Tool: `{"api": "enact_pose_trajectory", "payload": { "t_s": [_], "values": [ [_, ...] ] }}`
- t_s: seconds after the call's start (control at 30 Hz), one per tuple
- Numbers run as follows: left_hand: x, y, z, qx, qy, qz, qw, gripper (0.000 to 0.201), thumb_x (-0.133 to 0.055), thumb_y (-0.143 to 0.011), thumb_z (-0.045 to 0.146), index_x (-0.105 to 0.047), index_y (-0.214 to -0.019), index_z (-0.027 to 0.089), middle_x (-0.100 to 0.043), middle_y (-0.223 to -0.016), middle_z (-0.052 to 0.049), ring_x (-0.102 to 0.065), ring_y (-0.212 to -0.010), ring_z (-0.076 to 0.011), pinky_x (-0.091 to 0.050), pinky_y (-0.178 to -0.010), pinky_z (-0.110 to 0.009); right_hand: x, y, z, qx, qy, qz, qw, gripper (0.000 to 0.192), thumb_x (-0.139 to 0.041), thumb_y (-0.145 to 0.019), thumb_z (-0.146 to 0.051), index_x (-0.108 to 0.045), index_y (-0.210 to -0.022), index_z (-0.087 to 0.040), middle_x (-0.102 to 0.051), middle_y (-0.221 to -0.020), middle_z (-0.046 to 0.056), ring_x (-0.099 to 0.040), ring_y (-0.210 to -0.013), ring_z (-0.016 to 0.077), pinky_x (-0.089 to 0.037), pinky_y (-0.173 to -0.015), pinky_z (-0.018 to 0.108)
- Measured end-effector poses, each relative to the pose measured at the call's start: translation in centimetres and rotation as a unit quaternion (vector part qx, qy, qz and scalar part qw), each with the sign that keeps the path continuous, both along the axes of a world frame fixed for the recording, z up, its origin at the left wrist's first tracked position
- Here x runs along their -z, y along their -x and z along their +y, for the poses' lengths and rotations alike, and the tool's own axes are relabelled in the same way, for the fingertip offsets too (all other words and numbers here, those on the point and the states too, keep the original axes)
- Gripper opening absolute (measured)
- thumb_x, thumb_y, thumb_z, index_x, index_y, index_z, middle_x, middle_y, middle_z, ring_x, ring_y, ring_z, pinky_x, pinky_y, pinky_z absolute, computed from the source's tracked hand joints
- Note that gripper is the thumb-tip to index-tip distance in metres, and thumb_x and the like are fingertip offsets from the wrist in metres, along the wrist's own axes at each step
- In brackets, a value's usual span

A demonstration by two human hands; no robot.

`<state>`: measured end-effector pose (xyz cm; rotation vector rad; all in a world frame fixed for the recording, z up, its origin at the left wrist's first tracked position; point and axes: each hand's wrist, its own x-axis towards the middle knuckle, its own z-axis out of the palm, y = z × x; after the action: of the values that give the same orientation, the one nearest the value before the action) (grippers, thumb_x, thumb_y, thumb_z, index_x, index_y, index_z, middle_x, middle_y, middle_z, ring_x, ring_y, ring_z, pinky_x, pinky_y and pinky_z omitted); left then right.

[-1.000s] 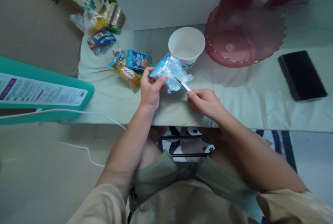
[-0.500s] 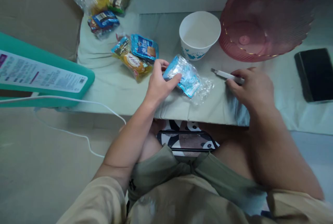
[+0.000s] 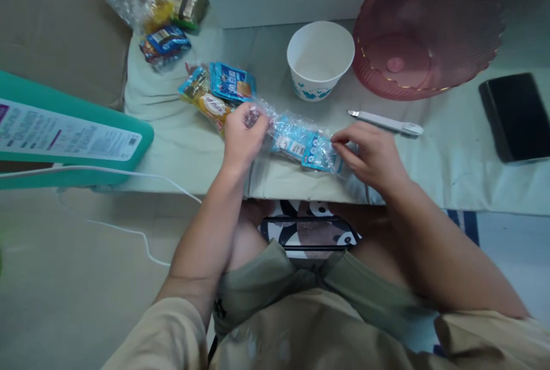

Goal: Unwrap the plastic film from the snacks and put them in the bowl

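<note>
A clear plastic packet with blue printed contents (image 3: 298,140) lies stretched across the near part of the table. My left hand (image 3: 243,135) grips its left end, fingers closed on the crumpled wrapper. My right hand (image 3: 372,152) pinches its right end. A white utility knife (image 3: 387,124) lies on the table just beyond my right hand, apart from it. An empty white paper bowl with blue marks (image 3: 320,58) stands behind the packet.
Several snack packets (image 3: 219,95) lie left of my left hand, more (image 3: 165,43) at the back left. A red plastic cover (image 3: 425,43) sits back right, a black phone (image 3: 513,118) far right, a teal box (image 3: 64,135) far left with a white cable (image 3: 129,178).
My right hand has put the knife down on the table and moved left to take the packet's right end. The packet is now pulled out lengthwise between both hands.
</note>
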<state>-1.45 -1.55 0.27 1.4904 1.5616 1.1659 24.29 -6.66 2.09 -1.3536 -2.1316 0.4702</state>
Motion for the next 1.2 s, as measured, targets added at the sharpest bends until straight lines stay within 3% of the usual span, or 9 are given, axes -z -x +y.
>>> {"api": "enact_pose_trajectory", "payload": {
  "t_s": [0.07, 0.2, 0.3, 0.5, 0.63, 0.77, 0.97, 1.07, 1.2],
  "values": [
    [0.3, 0.4, 0.3, -0.009, -0.008, -0.034, 0.999, 0.021, -0.072, -0.085, 0.037, -0.057, -0.085, 0.023, -0.062, -0.076, 0.001, -0.065, -0.070, -0.0147, -0.055, -0.063, -0.028, -0.4, -0.6, 0.0, 0.016, 0.004, 0.018, 1.000, 0.016, -0.057, -0.093, -0.027, -0.071, -0.097, -0.022, -0.072, -0.085, 0.007, -0.066, -0.081, 0.0228, -0.047, -0.076, 0.037],
    [-0.4, 0.2, 0.4, -0.012, -0.002, -0.079, 0.997, 0.032, -0.073, -0.084, 0.049, -0.054, -0.086, 0.024, -0.061, -0.079, 0.000, -0.066, -0.076, -0.0163, -0.054, -0.065, -0.028, -0.6, -0.1, -0.9, -0.023, 0.031, -0.037, 0.999, 0.044, -0.071, -0.084, -0.042, -0.068, -0.124, -0.023, -0.076, -0.095, 0.007, -0.068, -0.091, 0.0284, -0.044, -0.083, 0.041],
    [-1.6, -0.3, 0.1, -0.032, 0.017, -0.143, 0.989, 0.030, -0.070, -0.083, 0.047, -0.052, -0.077, 0.024, -0.058, -0.073, 0.000, -0.063, -0.070, -0.0154, -0.050, -0.062, -0.027, -0.6, 1.1, -1.7, -0.014, 0.034, -0.087, 0.996, 0.021, -0.060, -0.094, -0.033, -0.073, -0.108, -0.025, -0.077, -0.092, 0.006, -0.068, -0.095, 0.0285, -0.042, -0.086, 0.043],
    [-2.3, 0.2, 0.2, -0.055, 0.079, -0.187, 0.978, 0.038, -0.071, -0.081, 0.053, -0.047, -0.072, 0.025, -0.056, -0.066, 0.000, -0.064, -0.069, -0.0173, -0.044, -0.057, -0.028, -2.6, 1.5, -3.3, 0.003, -0.024, 0.015, 1.000, 0.018, -0.051, -0.093, -0.018, -0.066, -0.085, -0.024, -0.077, -0.115, 0.008, -0.071, -0.103, 0.0238, -0.050, -0.088, 0.038],
    [-2.5, 0.8, 0.4, -0.075, 0.115, -0.237, 0.962, 0.031, -0.072, -0.075, 0.042, -0.048, -0.068, 0.023, -0.056, -0.065, 0.001, -0.058, -0.059, -0.0127, -0.034, -0.046, -0.023, -3.0, 1.5, -4.2, -0.187, 0.051, 0.051, 0.980, 0.021, -0.047, -0.090, -0.012, -0.063, -0.082, -0.024, -0.080, -0.106, 0.005, -0.072, -0.096, 0.0194, -0.052, -0.086, 0.034],
    [-2.9, 1.0, 0.2, -0.073, 0.152, -0.238, 0.957, 0.028, -0.074, -0.075, 0.045, -0.057, -0.072, 0.022, -0.063, -0.070, -0.001, -0.060, -0.058, -0.0123, -0.035, -0.045, -0.021, -2.7, 2.0, -4.1, -0.338, 0.230, 0.031, 0.912, 0.034, -0.044, -0.088, -0.012, -0.068, -0.109, -0.023, -0.079, -0.098, 0.002, -0.071, -0.087, 0.0168, -0.052, -0.079, 0.030],
    [-3.8, 2.1, -1.0, 0.070, 0.238, -0.094, 0.964, 0.047, -0.081, -0.071, 0.062, -0.065, -0.082, 0.019, -0.065, -0.076, -0.004, -0.062, -0.060, -0.0142, -0.040, -0.048, -0.023, -1.7, 1.0, -3.2, -0.132, 0.121, -0.082, 0.981, 0.036, -0.042, -0.090, -0.018, -0.076, -0.099, -0.020, -0.077, -0.111, 0.008, -0.071, -0.094, 0.0229, -0.052, -0.075, 0.035],
    [-4.7, 3.2, -1.5, 0.136, 0.282, -0.029, 0.949, 0.046, -0.090, -0.063, 0.050, -0.067, -0.089, 0.020, -0.066, -0.076, -0.001, -0.061, -0.059, -0.0134, -0.041, -0.050, -0.024, -1.2, -0.1, -2.9, -0.060, 0.078, -0.154, 0.983, 0.029, -0.048, -0.087, -0.020, -0.078, -0.089, -0.020, -0.067, -0.137, 0.012, -0.071, -0.098, 0.0255, -0.051, -0.068, 0.036],
    [-5.0, 4.1, -1.4, 0.282, 0.307, 0.055, 0.908, 0.029, -0.089, -0.062, 0.032, -0.071, -0.081, 0.019, -0.065, -0.071, 0.000, -0.057, -0.058, -0.0124, -0.042, -0.055, -0.025, -0.6, -0.7, -2.5, -0.034, 0.047, -0.137, 0.989, 0.027, -0.051, -0.084, -0.016, -0.075, -0.096, -0.019, -0.059, -0.148, 0.014, -0.069, -0.113, 0.0294, -0.056, -0.080, 0.042]
  ]
}}
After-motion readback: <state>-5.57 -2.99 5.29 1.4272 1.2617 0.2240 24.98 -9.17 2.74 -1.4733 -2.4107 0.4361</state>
